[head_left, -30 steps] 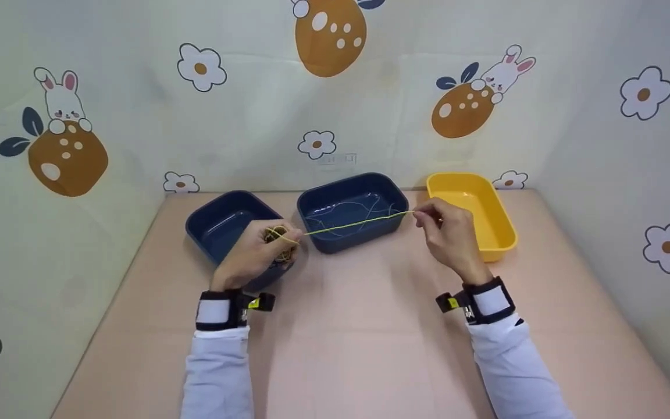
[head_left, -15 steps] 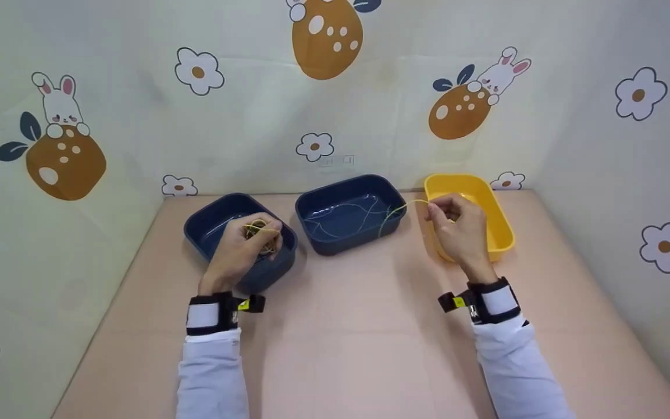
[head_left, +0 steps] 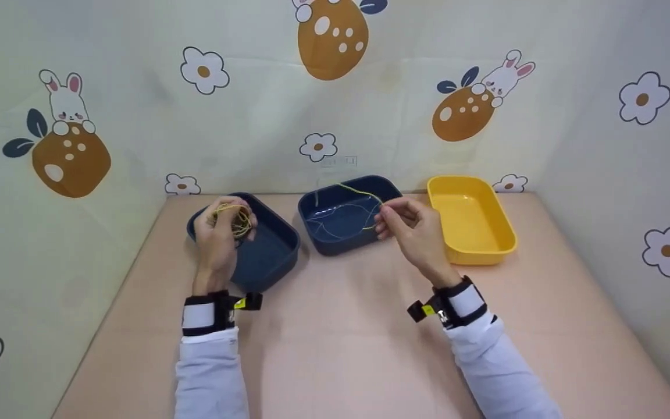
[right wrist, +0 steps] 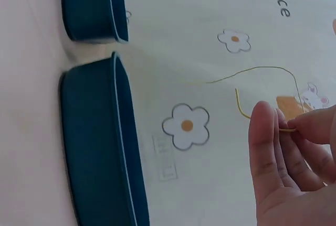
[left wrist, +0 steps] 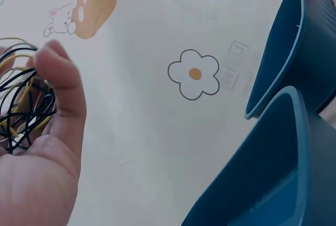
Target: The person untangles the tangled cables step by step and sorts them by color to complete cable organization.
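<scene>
In the head view my left hand (head_left: 213, 235) holds a tangled bundle of strings (head_left: 242, 221) above the left dark blue bin (head_left: 271, 265). Black, yellow and pale strands of the bundle (left wrist: 26, 103) show in the left wrist view. My right hand (head_left: 419, 235) pinches a single yellow string (head_left: 364, 193) by the right end of the middle dark blue bin (head_left: 344, 247). This string (right wrist: 262, 67) arcs freely in the right wrist view, with a short end curling past the fingertips. Thin pale strands lie inside the middle bin.
A yellow bin (head_left: 480, 256) stands right of the middle bin, close to my right hand. All the bins sit on a pinkish tabletop (head_left: 341, 349). Behind them rises a wall covering (head_left: 253, 128) printed with flowers and rabbits.
One second ago the yellow string was taut between both hands; now it hangs from my right hand only. My left hand has drawn left with the bundle. My right has swung left toward the middle bin.
</scene>
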Demonstrator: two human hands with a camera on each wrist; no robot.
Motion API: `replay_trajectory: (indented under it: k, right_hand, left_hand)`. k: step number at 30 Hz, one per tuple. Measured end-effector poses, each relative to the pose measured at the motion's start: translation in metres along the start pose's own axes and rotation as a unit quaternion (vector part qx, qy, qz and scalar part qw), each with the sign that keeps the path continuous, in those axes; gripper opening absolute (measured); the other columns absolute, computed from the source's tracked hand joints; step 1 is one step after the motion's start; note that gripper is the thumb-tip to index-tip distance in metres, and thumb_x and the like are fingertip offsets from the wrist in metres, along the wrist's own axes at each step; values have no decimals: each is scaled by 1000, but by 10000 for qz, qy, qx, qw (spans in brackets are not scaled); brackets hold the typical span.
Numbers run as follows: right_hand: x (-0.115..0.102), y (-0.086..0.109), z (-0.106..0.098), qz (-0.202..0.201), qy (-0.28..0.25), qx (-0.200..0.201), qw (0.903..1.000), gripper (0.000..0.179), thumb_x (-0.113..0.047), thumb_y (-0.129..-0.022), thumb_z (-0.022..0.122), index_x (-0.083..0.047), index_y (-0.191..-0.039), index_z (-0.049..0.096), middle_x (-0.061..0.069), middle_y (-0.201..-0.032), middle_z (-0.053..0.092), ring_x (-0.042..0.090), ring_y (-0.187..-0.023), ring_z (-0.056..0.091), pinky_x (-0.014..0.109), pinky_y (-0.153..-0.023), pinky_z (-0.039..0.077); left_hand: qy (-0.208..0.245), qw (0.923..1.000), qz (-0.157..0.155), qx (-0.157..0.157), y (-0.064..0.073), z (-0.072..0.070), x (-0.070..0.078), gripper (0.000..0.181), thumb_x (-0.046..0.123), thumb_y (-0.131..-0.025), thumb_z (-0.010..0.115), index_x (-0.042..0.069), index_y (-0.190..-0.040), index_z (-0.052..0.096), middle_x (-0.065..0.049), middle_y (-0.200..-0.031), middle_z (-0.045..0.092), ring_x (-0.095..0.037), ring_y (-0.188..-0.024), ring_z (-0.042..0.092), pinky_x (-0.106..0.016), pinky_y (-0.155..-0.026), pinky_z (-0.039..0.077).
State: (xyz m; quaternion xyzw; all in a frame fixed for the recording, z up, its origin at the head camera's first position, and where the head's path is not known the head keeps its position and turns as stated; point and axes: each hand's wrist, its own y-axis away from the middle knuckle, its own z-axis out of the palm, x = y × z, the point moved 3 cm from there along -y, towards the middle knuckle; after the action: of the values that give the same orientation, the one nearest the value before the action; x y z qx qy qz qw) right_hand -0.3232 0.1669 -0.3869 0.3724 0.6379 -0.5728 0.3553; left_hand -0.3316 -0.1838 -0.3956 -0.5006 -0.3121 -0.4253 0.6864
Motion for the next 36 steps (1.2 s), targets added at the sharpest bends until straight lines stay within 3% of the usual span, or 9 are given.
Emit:
replay_trajectory:
  k: [5, 8, 12, 16, 20, 24, 27, 30, 36]
  right_hand:
    - [1, -6, 51, -338, 507, -542, 9967, 10, -6, -111, 72, 1, -115, 77, 23, -108, 80, 25, -93, 81, 28, -86, 70]
    - [6, -10, 80, -890, 1116, -782, 9867, 10, -8, -109, 74, 1, -112, 79, 20, -108, 82, 26, -97, 83, 28, -89, 70]
    - [14, -13, 114, -1792, 2008, -1119, 9566, 8, -5, -108, 75, 1, -109, 79, 15, -106, 82, 24, -96, 82, 32, -87, 70]
    - [25, -12, 144, -2288, 2616, -1726, 9216, 7, -3, -107, 74, 1, -107, 80, 13, -108, 79, 24, -98, 79, 34, -87, 68]
    - [36, -10, 166, -2331, 3270, -2196, 8891, 8, -5, -106, 77, -1, -109, 83, 13, -115, 78, 26, -106, 79, 34, -97, 67]
    - [47, -8, 178, -2037, 3723, -2419, 8726, 13, -7, -106, 77, -2, -115, 85, 13, -122, 78, 27, -114, 78, 35, -104, 65]
    - [52, -8, 180, -1964, 3866, -2504, 8656, 16, -8, -108, 75, -3, -118, 85, 12, -126, 80, 27, -119, 77, 37, -108, 64]
    - [55, -4, 174, -2047, 3822, -2481, 8663, 17, -10, -108, 75, -5, -120, 85, 10, -128, 81, 27, -122, 76, 41, -109, 62]
    - [49, 3, 145, -2279, 3247, -2081, 8941, 12, -9, -104, 79, -4, -114, 83, 10, -122, 83, 28, -116, 74, 44, -101, 61]
  left_hand:
    - [422, 9978, 270, 434, -1, -3, 5, 25, 1, -111, 47, -2, -99, 68, -7, -80, 68, -14, -65, 64, -22, -52, 54]
    - [620, 9951, 432, 636, -2, -3, 9, 24, 0, -108, 46, -2, -97, 67, -8, -79, 68, -15, -64, 64, -22, -51, 54]
    - [720, 9927, 651, 709, -1, -4, 12, 26, 2, -104, 42, -1, -96, 67, -8, -77, 68, -16, -61, 64, -24, -50, 52]
    - [860, 9916, 734, 622, 0, -4, 10, 30, 7, -103, 38, -2, -98, 66, -9, -80, 68, -16, -63, 65, -24, -50, 52]
    - [919, 9917, 779, 457, 1, -1, 8, 39, 17, -104, 33, -2, -100, 66, -8, -84, 68, -16, -66, 66, -25, -50, 53]
    - [774, 9939, 684, 389, 1, 1, 6, 51, 29, -108, 24, 1, -100, 66, -5, -81, 67, -15, -66, 64, -24, -51, 51]
    - [616, 9955, 492, 533, 1, 2, 4, 56, 33, -111, 22, 2, -99, 67, -4, -78, 68, -14, -64, 63, -24, -50, 52]
    - [533, 9960, 304, 646, 1, 3, 2, 55, 33, -113, 24, 3, -97, 67, -4, -78, 68, -14, -62, 63, -24, -50, 53]
    - [376, 9986, 146, 334, 1, 11, -3, 53, 32, -117, 27, 1, -102, 68, -5, -82, 70, -15, -66, 66, -24, -53, 56]
